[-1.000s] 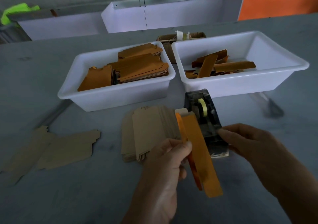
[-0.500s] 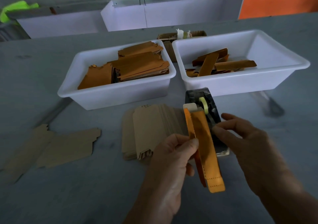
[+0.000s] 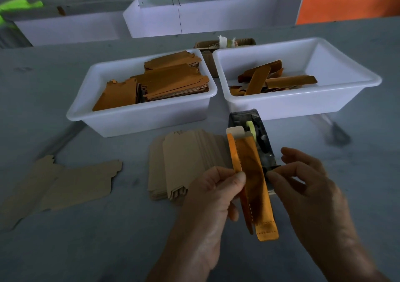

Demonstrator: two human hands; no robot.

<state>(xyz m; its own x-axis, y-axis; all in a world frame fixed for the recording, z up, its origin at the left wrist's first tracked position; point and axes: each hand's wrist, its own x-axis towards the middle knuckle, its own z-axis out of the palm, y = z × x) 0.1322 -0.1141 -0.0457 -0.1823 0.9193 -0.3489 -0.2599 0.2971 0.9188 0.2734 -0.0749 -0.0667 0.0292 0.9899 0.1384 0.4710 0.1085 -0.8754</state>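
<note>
Left white tub [image 3: 140,119] of flat orange cartons [image 3: 173,82], right white tub [image 3: 292,105], brown blank stack [image 3: 184,162]

You have no text, label, brand, number or sign to read here. The orange carton [image 3: 251,173] shows you only plain faces and dotted crease lines. The tape dispenser [image 3: 263,138] at 12 o'clock from it is too dark to show any print. The white tub [image 3: 138,117] at 11 o'clock, the other white tub [image 3: 303,104] at 1 o'clock and the brown card blanks [image 3: 184,158] on the desk [image 3: 86,249] are bare.
</note>
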